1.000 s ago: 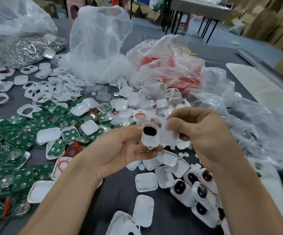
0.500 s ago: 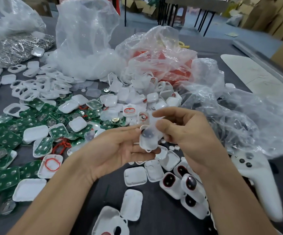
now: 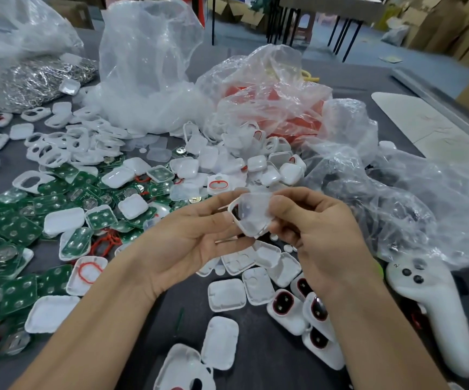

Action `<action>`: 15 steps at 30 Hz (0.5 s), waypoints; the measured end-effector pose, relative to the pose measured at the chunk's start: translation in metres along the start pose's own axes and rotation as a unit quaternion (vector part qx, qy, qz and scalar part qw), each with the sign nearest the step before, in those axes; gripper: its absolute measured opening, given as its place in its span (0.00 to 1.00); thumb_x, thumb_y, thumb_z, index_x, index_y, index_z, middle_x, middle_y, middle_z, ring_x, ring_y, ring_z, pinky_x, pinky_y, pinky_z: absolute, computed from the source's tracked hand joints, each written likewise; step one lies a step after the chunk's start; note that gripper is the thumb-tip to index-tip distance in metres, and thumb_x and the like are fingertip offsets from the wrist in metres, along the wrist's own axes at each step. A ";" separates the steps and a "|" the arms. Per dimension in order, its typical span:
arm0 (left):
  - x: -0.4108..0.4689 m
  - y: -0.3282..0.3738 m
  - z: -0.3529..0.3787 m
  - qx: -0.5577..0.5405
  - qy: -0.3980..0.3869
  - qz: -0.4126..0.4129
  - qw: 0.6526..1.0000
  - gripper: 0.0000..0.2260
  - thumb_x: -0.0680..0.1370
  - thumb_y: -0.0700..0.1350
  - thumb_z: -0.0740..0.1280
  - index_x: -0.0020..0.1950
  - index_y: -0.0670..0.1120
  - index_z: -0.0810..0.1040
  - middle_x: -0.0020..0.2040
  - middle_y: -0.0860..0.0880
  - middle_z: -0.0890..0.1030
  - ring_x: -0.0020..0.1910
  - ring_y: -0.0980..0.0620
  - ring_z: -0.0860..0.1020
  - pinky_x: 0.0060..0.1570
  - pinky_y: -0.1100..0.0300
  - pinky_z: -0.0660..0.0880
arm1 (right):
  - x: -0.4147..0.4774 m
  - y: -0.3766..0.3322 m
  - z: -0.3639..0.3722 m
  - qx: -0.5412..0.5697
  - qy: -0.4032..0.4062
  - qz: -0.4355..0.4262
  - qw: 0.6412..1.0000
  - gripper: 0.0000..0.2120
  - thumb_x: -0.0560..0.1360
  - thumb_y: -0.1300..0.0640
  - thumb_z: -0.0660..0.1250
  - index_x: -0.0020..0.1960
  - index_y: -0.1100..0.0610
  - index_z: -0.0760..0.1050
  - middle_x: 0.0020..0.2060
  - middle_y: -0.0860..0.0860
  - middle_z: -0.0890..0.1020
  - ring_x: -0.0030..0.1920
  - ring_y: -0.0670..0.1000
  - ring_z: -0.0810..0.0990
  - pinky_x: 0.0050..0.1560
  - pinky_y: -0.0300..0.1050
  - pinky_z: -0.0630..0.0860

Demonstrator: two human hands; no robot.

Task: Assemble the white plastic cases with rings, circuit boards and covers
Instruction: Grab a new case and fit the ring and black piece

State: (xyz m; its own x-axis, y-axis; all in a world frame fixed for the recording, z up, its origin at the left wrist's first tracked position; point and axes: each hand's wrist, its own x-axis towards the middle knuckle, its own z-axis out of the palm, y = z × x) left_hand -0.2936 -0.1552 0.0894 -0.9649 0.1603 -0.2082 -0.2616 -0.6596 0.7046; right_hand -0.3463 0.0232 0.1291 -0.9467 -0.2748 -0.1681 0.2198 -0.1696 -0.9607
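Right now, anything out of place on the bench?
One thing: a white handheld controller with dark buttons lies at the right edge, beside the cases with dark windows and next to the clear bag. It is no part of the assembly kit. Nothing else stands out.

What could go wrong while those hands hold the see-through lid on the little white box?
The clear cover might sit crooked on the white case, since the left hand and right hand only pinch it in mid-air. What looks like the red ring at the case's edge could get squashed. If it slips, it may drop among the loose white shells below and get mixed up.
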 end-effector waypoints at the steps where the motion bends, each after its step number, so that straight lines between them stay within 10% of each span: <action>1: 0.000 0.001 -0.001 0.001 0.001 0.000 1.000 0.27 0.70 0.38 0.73 0.70 0.41 0.78 0.67 0.37 0.80 0.60 0.41 0.83 0.54 0.49 0.82 | 0.000 -0.001 -0.001 0.002 -0.006 0.001 1.000 0.12 0.73 0.69 0.73 0.35 0.56 0.85 0.31 0.56 0.82 0.27 0.49 0.76 0.31 0.39 0.73; 15: -0.007 -0.002 -0.002 0.065 -0.046 -0.069 0.994 0.21 0.75 0.47 0.70 0.64 0.38 0.82 0.59 0.36 0.82 0.52 0.41 0.83 0.50 0.50 0.82 | 0.003 -0.021 -0.004 -0.288 -0.169 -0.130 0.934 0.08 0.73 0.69 0.75 0.40 0.57 0.86 0.35 0.54 0.86 0.36 0.49 0.81 0.40 0.42 0.79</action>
State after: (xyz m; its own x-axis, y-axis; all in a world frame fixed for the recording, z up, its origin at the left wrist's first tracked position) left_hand -0.2867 -0.1565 0.0885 -0.9159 0.3129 -0.2513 -0.3876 -0.5275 0.7559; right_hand -0.3549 0.0297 0.1474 -0.8012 -0.5939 0.0735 -0.2623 0.2382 -0.9351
